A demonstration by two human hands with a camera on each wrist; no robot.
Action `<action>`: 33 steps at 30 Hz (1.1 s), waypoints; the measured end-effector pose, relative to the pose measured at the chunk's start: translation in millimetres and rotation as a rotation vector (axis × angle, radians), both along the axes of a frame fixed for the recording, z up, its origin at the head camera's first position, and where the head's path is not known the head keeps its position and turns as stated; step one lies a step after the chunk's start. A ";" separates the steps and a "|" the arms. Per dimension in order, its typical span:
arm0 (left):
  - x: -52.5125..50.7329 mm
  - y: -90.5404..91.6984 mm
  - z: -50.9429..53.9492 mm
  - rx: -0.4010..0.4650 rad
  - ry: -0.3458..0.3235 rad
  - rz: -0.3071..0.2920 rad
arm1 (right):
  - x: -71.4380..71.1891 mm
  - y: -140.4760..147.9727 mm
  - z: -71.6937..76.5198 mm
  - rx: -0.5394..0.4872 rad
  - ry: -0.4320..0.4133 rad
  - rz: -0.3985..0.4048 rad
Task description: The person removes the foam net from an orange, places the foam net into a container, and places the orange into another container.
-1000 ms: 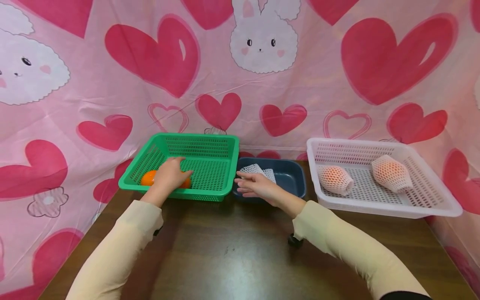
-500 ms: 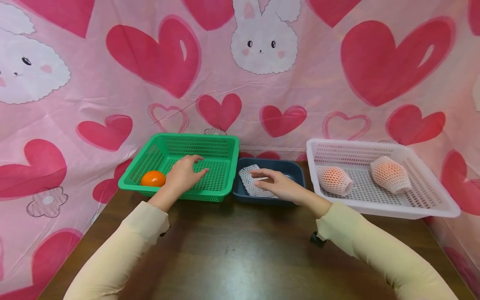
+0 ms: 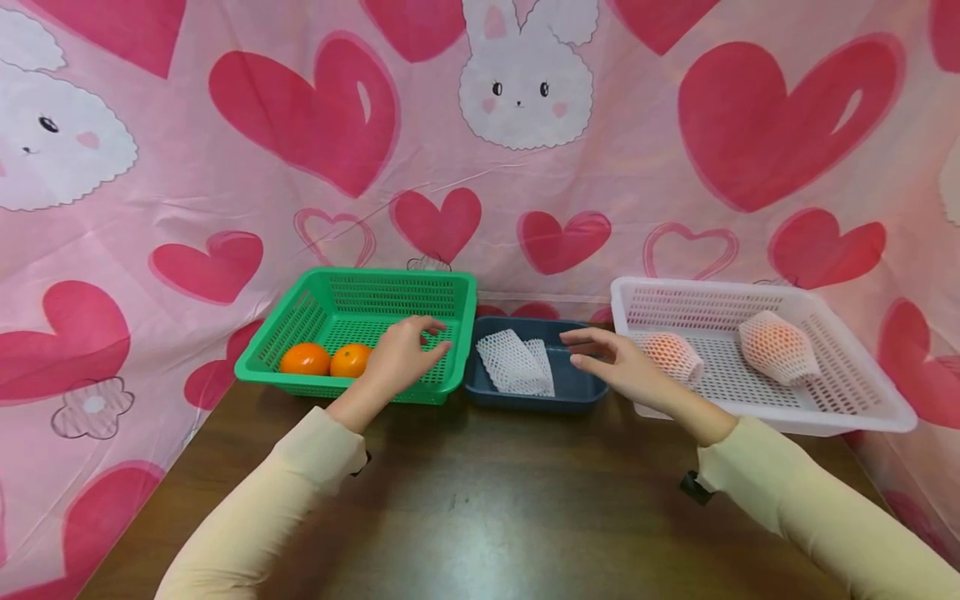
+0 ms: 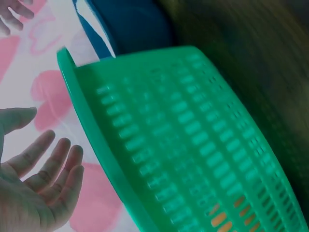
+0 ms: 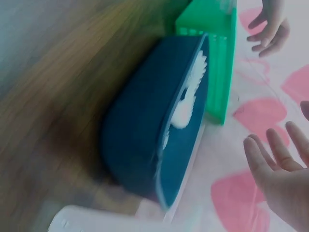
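Observation:
My left hand [image 3: 401, 357] hovers over the right part of the green basket [image 3: 247, 367], its fingers loosely bent around nothing. Two oranges [image 3: 305, 359] lie side by side in that basket, left of the hand. My right hand [image 3: 618, 362] is above the gap between the dark blue tray [image 3: 573, 402] and the white basket [image 3: 750, 417], also holding nothing. White foam net sleeves [image 3: 516, 362] lie flat in the blue tray. In the white basket are two net-wrapped fruits, one orange-toned fruit [image 3: 670, 357] partly behind my right hand and another wrapped fruit [image 3: 777, 347] farther right.
The three containers stand in a row at the back of the brown wooden table [image 3: 465, 508]. Behind them hangs a pink cloth [image 3: 517, 192] with hearts and rabbits. The blue tray stands close against the green basket's right side.
Both hands have moved to the right. My left hand has left the oranges, uncovering the second one. My right hand has moved from over the foam sleeves toward the white basket.

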State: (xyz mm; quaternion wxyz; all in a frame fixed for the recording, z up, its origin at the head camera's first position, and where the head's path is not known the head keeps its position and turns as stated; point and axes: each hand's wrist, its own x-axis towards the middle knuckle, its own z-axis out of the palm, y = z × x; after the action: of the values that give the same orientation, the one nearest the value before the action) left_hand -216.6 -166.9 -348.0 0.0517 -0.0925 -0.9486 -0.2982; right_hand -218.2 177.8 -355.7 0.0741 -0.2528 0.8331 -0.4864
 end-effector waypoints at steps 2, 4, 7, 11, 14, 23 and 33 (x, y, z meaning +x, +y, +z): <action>-0.8 5.9 -0.6 0.021 0.000 -0.012 | 2.8 8.1 -0.7 0.021 0.042 -0.035; -1.6 11.7 -1.3 0.036 0.002 -0.022 | 5.2 15.2 -1.3 0.044 0.075 -0.069; -2.9 19.8 -3.6 0.051 -0.002 -0.036 | 7.3 24.8 -2.4 0.053 0.115 -0.096; -3.5 31.0 -8.9 0.068 -0.009 -0.044 | 7.5 38.3 -5.2 0.034 0.207 -0.106; -3.7 39.5 -13.0 0.085 -0.003 -0.051 | 6.7 50.2 -6.4 0.030 0.258 -0.128; -5.8 65.6 -20.2 0.146 0.004 -0.112 | 6.3 89.5 -7.4 0.105 0.304 -0.210; -10.2 91.9 -29.1 0.231 -0.042 -0.148 | 6.8 134.9 -14.7 0.218 0.343 -0.316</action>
State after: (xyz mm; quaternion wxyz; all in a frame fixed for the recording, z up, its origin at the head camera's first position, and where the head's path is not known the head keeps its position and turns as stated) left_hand -226.8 -75.0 -377.1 0.0201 -0.1495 -0.8995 -0.4102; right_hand -211.4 312.7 -370.4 -0.1187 -0.1887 0.9101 -0.3493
